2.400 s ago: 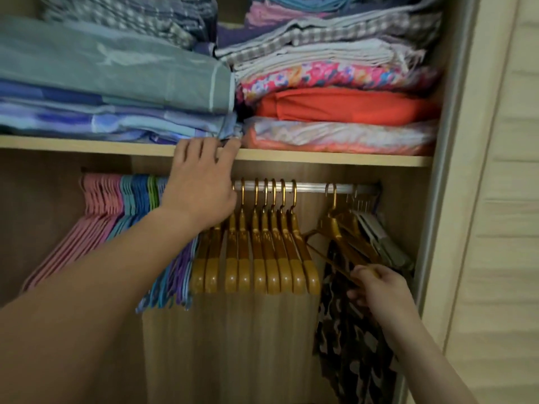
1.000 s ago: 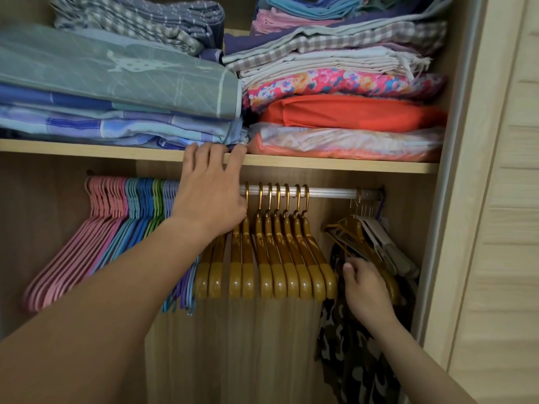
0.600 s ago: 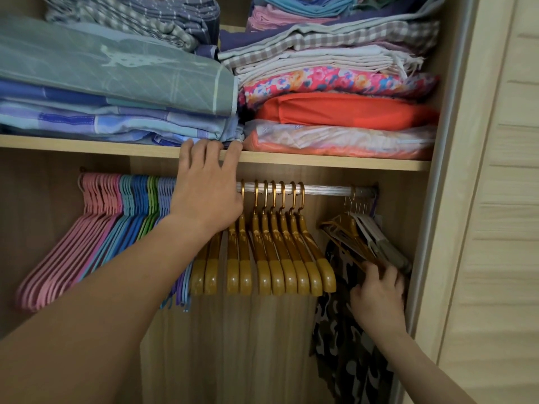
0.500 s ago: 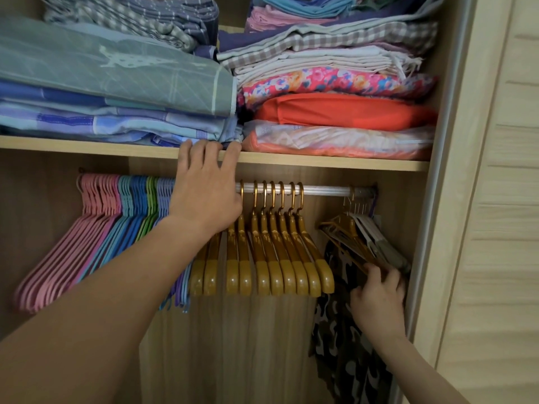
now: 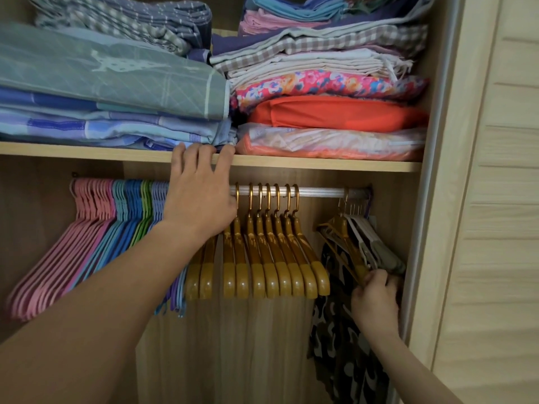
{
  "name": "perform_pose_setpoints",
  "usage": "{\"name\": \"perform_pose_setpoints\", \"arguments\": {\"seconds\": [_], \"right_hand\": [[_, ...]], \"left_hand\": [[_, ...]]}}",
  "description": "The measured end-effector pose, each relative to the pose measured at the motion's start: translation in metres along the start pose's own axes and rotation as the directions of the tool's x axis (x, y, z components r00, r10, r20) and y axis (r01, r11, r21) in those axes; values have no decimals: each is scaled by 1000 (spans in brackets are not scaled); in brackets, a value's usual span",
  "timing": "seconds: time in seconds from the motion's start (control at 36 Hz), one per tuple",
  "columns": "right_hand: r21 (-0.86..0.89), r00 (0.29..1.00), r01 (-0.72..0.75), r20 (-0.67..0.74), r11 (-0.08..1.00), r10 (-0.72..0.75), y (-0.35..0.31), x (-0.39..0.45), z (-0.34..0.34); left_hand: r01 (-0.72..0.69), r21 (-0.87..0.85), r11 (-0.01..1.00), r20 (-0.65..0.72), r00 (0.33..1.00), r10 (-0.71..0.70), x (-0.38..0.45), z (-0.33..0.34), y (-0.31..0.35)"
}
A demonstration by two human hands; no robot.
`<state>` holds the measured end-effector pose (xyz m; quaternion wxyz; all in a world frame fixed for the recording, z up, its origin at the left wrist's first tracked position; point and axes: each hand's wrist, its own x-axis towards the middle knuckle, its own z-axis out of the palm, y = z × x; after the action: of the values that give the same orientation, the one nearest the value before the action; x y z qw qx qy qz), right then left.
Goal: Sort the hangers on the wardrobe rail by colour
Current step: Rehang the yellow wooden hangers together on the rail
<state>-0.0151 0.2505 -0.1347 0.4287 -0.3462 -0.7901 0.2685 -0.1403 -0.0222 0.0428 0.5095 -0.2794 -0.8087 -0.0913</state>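
A silver rail (image 5: 318, 191) runs under the shelf. From the left it carries pink hangers (image 5: 67, 252), then blue ones (image 5: 124, 205), a few green ones (image 5: 145, 199) and purple ones (image 5: 159, 196). Several gold hangers (image 5: 277, 258) hang in the middle. At the far right a small bunch of gold and pale grey hangers (image 5: 358, 240) leans against the wardrobe side. My left hand (image 5: 198, 199) reaches up, fingertips resting on the shelf edge (image 5: 320, 164), covering part of the rail. My right hand (image 5: 374, 298) grips the lower ends of the far-right bunch.
Folded bedding and clothes (image 5: 320, 112) fill the shelf above the rail. A camouflage-patterned garment (image 5: 341, 360) hangs below the right bunch. The wardrobe side panel (image 5: 431, 199) and a slatted door (image 5: 501, 228) close in the right side.
My right hand has left the gold hangers it pushed into the middle group and moved right to grip the lower ends of the far-right bunch. My left hand has stayed on the shelf edge.
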Motion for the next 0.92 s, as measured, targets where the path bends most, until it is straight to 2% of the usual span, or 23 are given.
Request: {"name": "perform_pose_setpoints", "arguments": {"seconds": [0.17, 0.39, 0.47, 0.67, 0.72, 0.92], "right_hand": [[113, 999, 49, -15, 992, -48, -8, 6, -1], [-8, 987, 159, 2, 987, -159, -33, 22, -14], [-44, 978, 204, 44, 978, -202, -46, 30, -17], [14, 957, 228, 180, 974, -227, -61, 61, -12], [42, 953, 199, 226, 979, -203, -61, 68, -9], [207, 920, -81, 392, 975, -7, -32, 47, 6]], "left_hand": [[2, 5, 1000, -8, 1000, -2, 0, 0, 1], [6, 17, 1000, -9, 1000, -6, 0, 2, 2], [11, 24, 1000, -6, 1000, -11, 1, 3, 3], [10, 26, 1000, -5, 1000, -9, 1, 5, 2], [2, 31, 1000, -1, 1000, -2, 1, 5, 1], [-14, 49, 999, 14, 1000, 14, 2, 7, -1]]}}
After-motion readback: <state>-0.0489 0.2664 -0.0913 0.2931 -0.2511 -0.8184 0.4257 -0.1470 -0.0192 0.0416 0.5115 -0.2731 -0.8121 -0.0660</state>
